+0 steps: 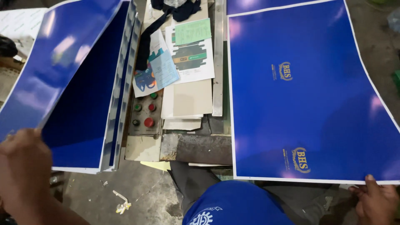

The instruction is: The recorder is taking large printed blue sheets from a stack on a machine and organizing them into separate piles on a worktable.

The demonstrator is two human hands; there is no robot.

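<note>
In the head view, the left hand (pixel 25 166) pinches the near corner of a glossy blue printed sheet with a white border (pixel 54 54), peeling it up off a tall stack of like sheets (pixel 121 96) at the left. The right hand (pixel 377 200) grips the near edge of a second flat blue glossy sheet (pixel 308 91) lying to the right, thumb on top. Such sheets look light, floppy and slick, best held at corners or edges to avoid creasing. Between them sits one control panel with five round buttons (pixel 144 110), three green and two red, under loose paper cards (pixel 189 54).
</note>
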